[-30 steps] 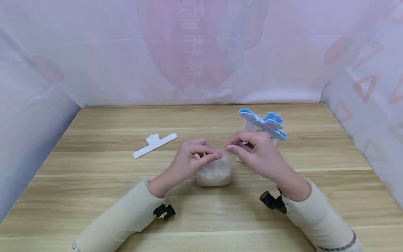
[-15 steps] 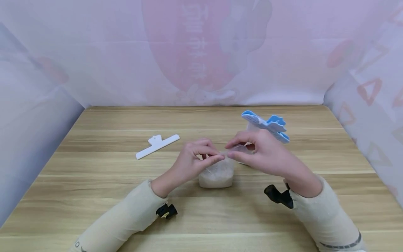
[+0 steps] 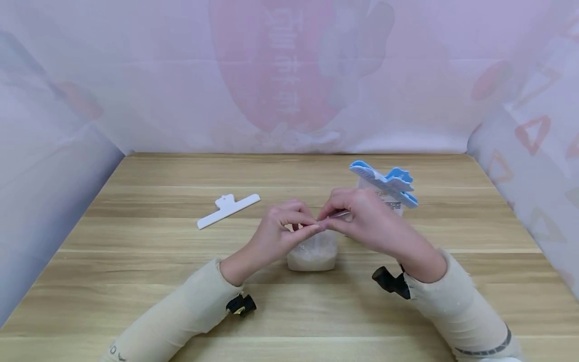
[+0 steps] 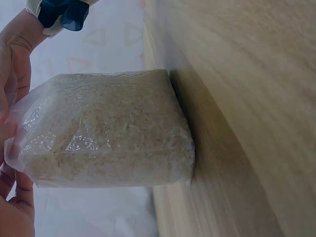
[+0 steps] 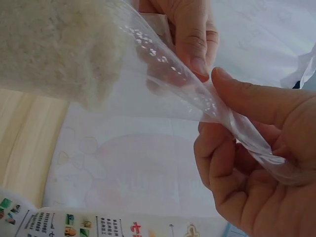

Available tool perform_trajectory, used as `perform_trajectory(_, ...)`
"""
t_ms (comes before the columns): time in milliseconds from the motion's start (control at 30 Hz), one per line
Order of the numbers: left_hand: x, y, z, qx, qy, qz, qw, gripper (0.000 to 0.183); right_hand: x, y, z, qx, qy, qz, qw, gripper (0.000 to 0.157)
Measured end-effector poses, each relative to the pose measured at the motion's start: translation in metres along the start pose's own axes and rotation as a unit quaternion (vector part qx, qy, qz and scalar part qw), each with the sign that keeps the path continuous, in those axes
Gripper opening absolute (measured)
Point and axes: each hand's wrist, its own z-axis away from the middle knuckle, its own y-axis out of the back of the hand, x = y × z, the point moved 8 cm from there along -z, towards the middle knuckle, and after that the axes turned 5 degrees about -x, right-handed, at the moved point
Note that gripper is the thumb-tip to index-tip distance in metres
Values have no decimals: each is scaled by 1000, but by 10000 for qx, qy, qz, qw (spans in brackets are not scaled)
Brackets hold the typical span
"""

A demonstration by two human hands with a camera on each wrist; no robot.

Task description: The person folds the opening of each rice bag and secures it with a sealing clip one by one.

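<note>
Left hand (image 3: 281,227) and right hand (image 3: 373,216) pinch the twisted neck of a clear bag (image 4: 106,158). Just below the fingers it stands on the table (image 3: 181,296), glossy, plump with pale rice (image 4: 118,113). Beyond the right fingers a blue clip (image 3: 384,182) tops a printed packet (image 5: 84,224); left of the left fingers lies a white clip (image 3: 229,210).

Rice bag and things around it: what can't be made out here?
Head view: the neck of the rice bag, mostly covered by the left hand and right hand.
Head view: the lower part of the printed pack, mostly behind the right hand; its fine print is too small.
Right wrist view: the bottom of the rice bag, cut off by the left edge.
</note>
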Motion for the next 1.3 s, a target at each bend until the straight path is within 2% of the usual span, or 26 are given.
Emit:
perform_trajectory(133,-1,-1,0,-25,46,-11,10000,3,1,-1,1,77,62,71,9999,4)
perform_trajectory(400,-2,0,5,-117,15,158,9998,2,3,-4,2,48,234,-382,9990,2)
perform_trajectory(667,-6,-2,10,-54,-66,276,9996,5,3,-1,4,263,464,-539,9971,9)
perform_trajectory(933,-11,2,17,-54,2,205,9998,11,11,0,8,493,275,-881,9945,9)
perform_trajectory(1167,-13,7,24,68,79,-51,9999,12,10,4,9,665,411,-861,9932,11)
perform_trajectory(1300,-12,9,28,25,135,-169,9998,13,8,3,10,667,441,-800,9936,10)
